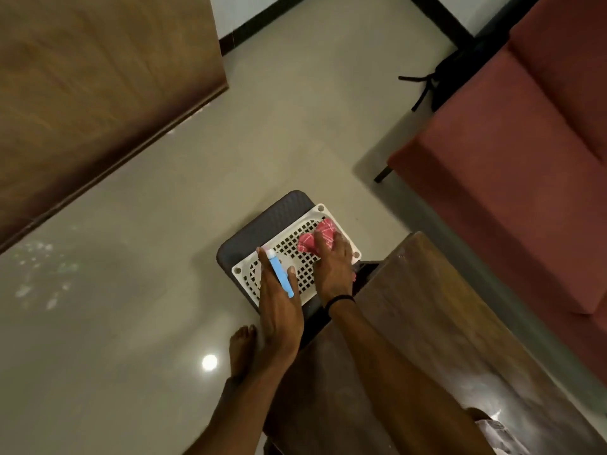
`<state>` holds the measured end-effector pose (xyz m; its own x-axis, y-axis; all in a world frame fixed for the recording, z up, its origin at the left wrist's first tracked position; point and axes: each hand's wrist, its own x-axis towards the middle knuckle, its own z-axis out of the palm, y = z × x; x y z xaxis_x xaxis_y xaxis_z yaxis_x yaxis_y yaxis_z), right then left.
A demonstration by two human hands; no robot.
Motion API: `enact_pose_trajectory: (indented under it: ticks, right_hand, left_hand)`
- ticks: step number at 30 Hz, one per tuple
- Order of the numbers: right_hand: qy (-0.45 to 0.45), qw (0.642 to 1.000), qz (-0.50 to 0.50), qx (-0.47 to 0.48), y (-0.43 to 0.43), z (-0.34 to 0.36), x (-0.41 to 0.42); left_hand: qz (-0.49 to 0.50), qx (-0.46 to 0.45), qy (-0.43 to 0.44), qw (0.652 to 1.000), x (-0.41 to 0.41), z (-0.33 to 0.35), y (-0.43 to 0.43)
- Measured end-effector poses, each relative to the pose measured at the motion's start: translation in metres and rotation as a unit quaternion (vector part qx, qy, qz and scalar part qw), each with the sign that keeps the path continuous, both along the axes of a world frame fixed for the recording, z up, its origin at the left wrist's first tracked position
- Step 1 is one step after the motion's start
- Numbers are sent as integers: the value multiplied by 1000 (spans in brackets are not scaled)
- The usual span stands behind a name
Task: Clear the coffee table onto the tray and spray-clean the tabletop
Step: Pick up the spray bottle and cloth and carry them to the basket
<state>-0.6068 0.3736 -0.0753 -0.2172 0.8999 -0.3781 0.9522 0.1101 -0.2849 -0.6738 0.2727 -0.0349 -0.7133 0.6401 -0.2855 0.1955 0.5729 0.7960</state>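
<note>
Left hand pinches blue spray bottle; right hand grips pink cloth over white tray.

Both arms bare, reaching forward and down, forearms converging so the hands sit just beside each other. Left hand: back of hand up, fingers mostly straight and pointing away, thumb out to the right. Spray bottle pinched between its index finger and thumb. Right hand: palm down, knuckles up, fingers curled over a cloth, gripping it. Thin black band round the right wrist. Right forearm comes in from lower right, left forearm from lower centre. One bare foot shows just beside the left wrist, toes forward.
</note>
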Motion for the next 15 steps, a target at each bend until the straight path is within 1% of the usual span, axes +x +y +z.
enact_pose_trajectory:
  ticks: [4, 7, 10, 12, 15]
  right_hand:
    - [0, 1000, 22, 2, 0, -30, -12]
    - [-18, 998, 59, -16, -5, -58, -14]
    - [-19, 998, 46, -24, -12, -73, -14]
    - [-29, 999, 38, -11, -14, -77, -14]
    - [-45, 999, 30, -3, -17, -80, -15]
  left_hand:
    - [4, -26, 11, 1000, 4, -17, -2]
    - [20, -22, 5, 1000, 5, -29, -3]
    - [29, 1, 36, 999, 4, -31, 0]
    - [25, 10, 57, 998, 4, -31, 4]
    - [21, -1, 73, 997, 5, -33, 5]
